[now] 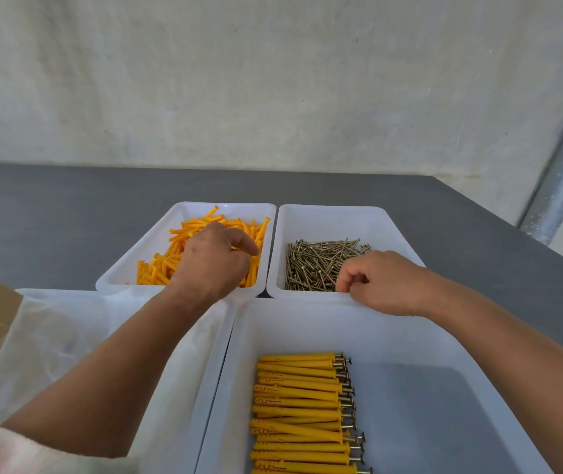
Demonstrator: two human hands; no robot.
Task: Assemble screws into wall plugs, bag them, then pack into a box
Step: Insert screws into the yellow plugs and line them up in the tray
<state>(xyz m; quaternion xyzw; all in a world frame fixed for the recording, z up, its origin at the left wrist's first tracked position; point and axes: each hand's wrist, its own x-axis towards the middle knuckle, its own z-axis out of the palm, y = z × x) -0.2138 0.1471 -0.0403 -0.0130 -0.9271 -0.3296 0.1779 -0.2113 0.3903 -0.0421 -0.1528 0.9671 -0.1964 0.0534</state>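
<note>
Assembly step: my left hand (215, 258) pinches one of the orange wall plugs (167, 261) in their tray. My right hand (379, 282) is curled at the screws (314, 265) — I can't tell if it holds one. Next, I'd judge: lift both and align the screw tip to the plug mouth, then add to the assembled sets (297, 405).

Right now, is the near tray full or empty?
Partly full: the near tray holds one row of assembled plugs; its right half is bare.
</note>
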